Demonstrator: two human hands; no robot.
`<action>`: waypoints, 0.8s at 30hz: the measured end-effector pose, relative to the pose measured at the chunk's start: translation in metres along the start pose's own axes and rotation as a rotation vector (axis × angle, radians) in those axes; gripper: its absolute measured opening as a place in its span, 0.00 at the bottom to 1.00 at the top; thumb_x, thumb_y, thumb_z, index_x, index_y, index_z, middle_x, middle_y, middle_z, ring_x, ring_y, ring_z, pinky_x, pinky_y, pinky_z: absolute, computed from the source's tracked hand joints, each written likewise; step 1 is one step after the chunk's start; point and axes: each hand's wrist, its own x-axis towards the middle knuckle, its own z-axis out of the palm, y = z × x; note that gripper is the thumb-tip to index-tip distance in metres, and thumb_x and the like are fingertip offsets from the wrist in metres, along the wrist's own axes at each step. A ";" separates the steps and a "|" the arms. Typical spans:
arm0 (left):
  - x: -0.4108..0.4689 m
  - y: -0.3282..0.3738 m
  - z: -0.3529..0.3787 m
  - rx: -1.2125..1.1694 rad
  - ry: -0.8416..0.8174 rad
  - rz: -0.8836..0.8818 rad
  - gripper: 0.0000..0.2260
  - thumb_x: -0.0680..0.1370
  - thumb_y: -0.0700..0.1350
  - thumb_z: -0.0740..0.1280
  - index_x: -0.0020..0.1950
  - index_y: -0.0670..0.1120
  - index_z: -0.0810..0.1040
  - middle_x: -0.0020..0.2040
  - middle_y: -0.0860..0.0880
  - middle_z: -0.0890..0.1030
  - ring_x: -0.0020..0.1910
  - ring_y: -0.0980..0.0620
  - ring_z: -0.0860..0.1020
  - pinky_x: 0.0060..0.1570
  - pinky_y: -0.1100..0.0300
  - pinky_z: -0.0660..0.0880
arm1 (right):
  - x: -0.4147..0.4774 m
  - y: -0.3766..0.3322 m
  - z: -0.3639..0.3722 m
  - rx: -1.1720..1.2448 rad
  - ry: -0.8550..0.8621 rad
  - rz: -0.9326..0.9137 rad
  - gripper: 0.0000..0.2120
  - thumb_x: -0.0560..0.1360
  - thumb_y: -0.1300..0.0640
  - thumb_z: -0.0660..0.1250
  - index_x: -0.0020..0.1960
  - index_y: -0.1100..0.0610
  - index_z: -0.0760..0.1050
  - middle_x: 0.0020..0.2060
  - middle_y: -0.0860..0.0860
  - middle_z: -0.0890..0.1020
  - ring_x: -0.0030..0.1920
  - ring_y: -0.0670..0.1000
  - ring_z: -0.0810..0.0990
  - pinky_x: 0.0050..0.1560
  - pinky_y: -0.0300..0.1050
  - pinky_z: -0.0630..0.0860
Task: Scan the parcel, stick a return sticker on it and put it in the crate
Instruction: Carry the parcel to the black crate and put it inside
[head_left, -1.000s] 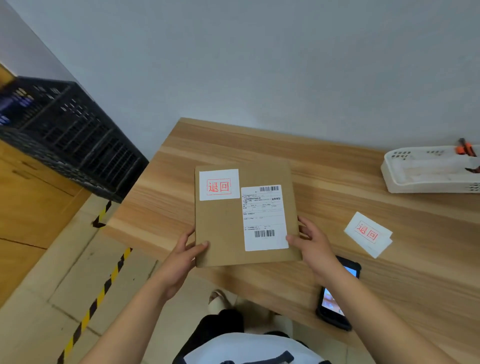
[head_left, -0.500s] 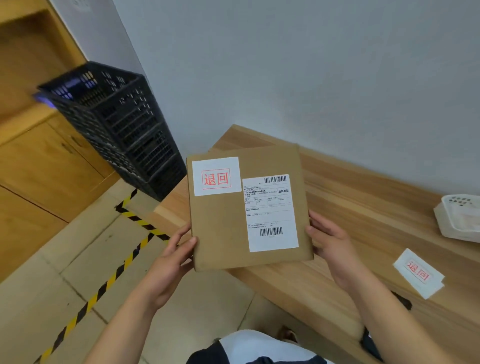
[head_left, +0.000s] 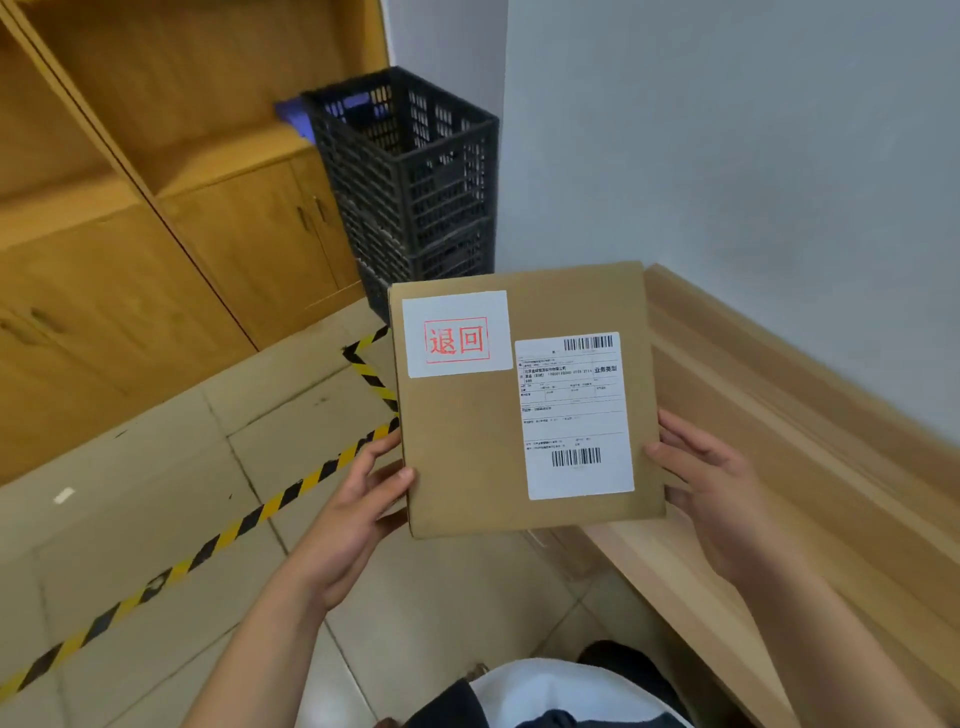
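Observation:
I hold a flat brown cardboard parcel in the air, past the left end of the wooden table. A white return sticker with red characters sits at its top left, and a white shipping label with barcodes is on its right half. My left hand grips the lower left edge and my right hand grips the right edge. The black slatted crate stands on the floor in the corner beyond the parcel, its opening at the top.
Wooden cabinets with doors line the left side. Yellow-black hazard tape runs across the tiled floor and turns toward the crate. A grey wall rises behind the table. Something purple lies behind the crate's rim.
The parcel has left the tabletop and moved left, off the table's end, toward the crate. My view has swung left; the phone, loose stickers and white tray are out of sight.

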 end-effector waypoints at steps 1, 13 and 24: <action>-0.001 0.002 -0.010 -0.012 0.015 0.012 0.18 0.79 0.46 0.65 0.69 0.54 0.73 0.58 0.52 0.84 0.62 0.50 0.79 0.61 0.49 0.74 | 0.005 -0.001 0.011 -0.003 -0.007 0.007 0.20 0.78 0.68 0.63 0.54 0.45 0.84 0.51 0.43 0.88 0.49 0.42 0.87 0.51 0.48 0.77; 0.051 0.030 -0.093 -0.109 0.198 0.038 0.17 0.78 0.48 0.66 0.67 0.57 0.75 0.63 0.47 0.82 0.63 0.51 0.78 0.62 0.49 0.73 | 0.124 -0.015 0.114 -0.066 -0.129 0.080 0.18 0.78 0.67 0.66 0.62 0.51 0.81 0.55 0.47 0.87 0.49 0.42 0.87 0.49 0.48 0.77; 0.171 0.124 -0.155 -0.113 0.329 0.024 0.20 0.74 0.53 0.70 0.66 0.57 0.76 0.57 0.50 0.83 0.53 0.51 0.79 0.51 0.55 0.72 | 0.295 -0.052 0.211 -0.016 -0.252 0.131 0.18 0.75 0.67 0.69 0.59 0.47 0.81 0.50 0.43 0.88 0.51 0.41 0.86 0.51 0.45 0.78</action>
